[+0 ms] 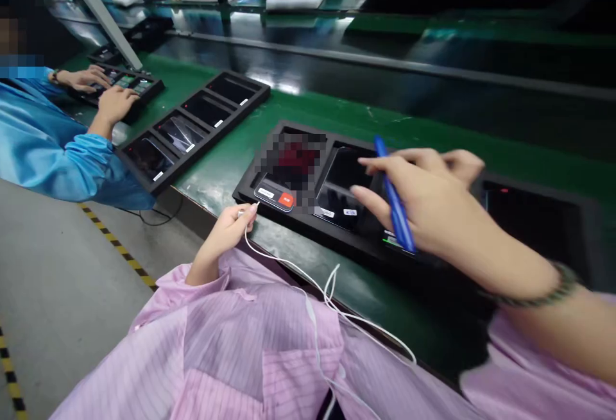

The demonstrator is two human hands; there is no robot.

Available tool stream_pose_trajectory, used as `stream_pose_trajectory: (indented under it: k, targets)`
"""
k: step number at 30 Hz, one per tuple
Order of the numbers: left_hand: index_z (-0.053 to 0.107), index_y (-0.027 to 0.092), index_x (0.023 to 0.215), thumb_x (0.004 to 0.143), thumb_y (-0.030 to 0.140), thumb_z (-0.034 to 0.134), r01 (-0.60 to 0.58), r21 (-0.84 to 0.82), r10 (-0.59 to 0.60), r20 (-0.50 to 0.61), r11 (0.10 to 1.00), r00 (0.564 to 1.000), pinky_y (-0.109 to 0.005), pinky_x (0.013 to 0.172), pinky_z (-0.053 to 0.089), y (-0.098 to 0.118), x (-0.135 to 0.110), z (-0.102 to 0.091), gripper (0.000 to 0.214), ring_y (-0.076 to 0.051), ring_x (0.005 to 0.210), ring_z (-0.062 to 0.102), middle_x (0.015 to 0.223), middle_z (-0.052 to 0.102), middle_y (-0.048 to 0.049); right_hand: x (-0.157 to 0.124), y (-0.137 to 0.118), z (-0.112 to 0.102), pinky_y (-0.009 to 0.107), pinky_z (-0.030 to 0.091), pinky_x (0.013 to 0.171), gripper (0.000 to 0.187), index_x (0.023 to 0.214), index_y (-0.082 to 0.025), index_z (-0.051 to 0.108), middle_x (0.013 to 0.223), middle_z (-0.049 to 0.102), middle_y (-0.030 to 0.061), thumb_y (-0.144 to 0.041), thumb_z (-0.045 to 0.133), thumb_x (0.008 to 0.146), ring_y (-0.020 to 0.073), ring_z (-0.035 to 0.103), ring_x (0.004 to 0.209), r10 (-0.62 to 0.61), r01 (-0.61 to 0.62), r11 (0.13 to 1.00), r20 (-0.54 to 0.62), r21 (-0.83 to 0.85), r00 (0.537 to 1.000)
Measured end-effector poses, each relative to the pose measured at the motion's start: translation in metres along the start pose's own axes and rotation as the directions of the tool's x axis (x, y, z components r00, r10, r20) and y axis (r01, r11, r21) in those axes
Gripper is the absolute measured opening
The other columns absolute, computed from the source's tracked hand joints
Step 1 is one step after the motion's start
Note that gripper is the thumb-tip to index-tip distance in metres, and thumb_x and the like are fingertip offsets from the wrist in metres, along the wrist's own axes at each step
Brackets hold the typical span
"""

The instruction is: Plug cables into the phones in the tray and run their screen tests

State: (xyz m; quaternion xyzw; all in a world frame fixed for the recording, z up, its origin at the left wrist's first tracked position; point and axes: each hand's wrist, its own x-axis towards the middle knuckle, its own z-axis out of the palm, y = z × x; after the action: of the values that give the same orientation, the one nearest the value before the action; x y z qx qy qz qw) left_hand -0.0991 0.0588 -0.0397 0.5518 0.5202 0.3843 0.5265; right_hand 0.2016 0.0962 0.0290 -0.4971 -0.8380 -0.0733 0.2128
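Just beyond the left hand (pixel 230 226), pinching a thin white cable (pixel 289 263) near its tip, apparently for control, a dark glass-faced phone (pixel 275 201) sits in a black compartmented tray (pixel 308 225), over which the right hand (pixel 428 199) grips a slim blue pen (pixel 398 211), seemingly leaving thumb and forefinger free.

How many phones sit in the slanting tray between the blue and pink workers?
4, one per slot of the tray: a first phone at the near end, then a second phone, a third phone, and a fourth phone at the far end. None seems hidden.
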Motion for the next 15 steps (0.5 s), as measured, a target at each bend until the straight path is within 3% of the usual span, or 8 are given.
stream_pose_trajectory:
  k: [3,6,15]
  targets:
    - [0.041,0.020,0.058,0.079,0.080,0.057,-0.006,-0.057,0.007,0.031,0.998,1.000,-0.022,0.044,0.021,-0.001,0.007,0.000,0.066,-0.006,0.046,0.027,0.052,0.034,0.0061,0.045,-0.003,0.026,0.049,0.040,0.088,0.049,0.106,-0.016,0.061,0.099,0.069,0.0170,-0.057,0.036,0.099,0.0337,0.062,0.096,0.030,-0.032,0.999,0.168,0.009,0.985]
    - [0.040,0.020,0.057,0.078,0.081,0.057,0.004,-0.112,0.004,0.072,0.994,0.997,-0.022,0.044,0.020,-0.001,0.011,-0.002,0.067,-0.006,0.045,0.027,0.050,0.031,0.0071,0.076,-0.008,0.043,0.041,0.042,0.078,0.048,0.109,-0.014,0.058,0.088,0.066,0.0155,-0.056,0.036,0.099,0.0315,0.061,0.083,0.037,-0.038,0.999,0.263,-0.002,0.964]
    - [0.038,0.020,0.055,0.077,0.081,0.058,0.076,-0.173,-0.062,0.083,0.982,0.995,-0.022,0.045,0.021,-0.003,0.017,0.004,0.068,-0.005,0.045,0.027,0.050,0.031,0.0072,0.105,-0.027,0.071,0.033,0.039,0.066,0.034,0.108,-0.016,0.052,0.085,0.068,0.0143,-0.045,0.036,0.102,0.0290,0.064,0.076,0.085,-0.110,0.993,0.407,0.039,0.910]
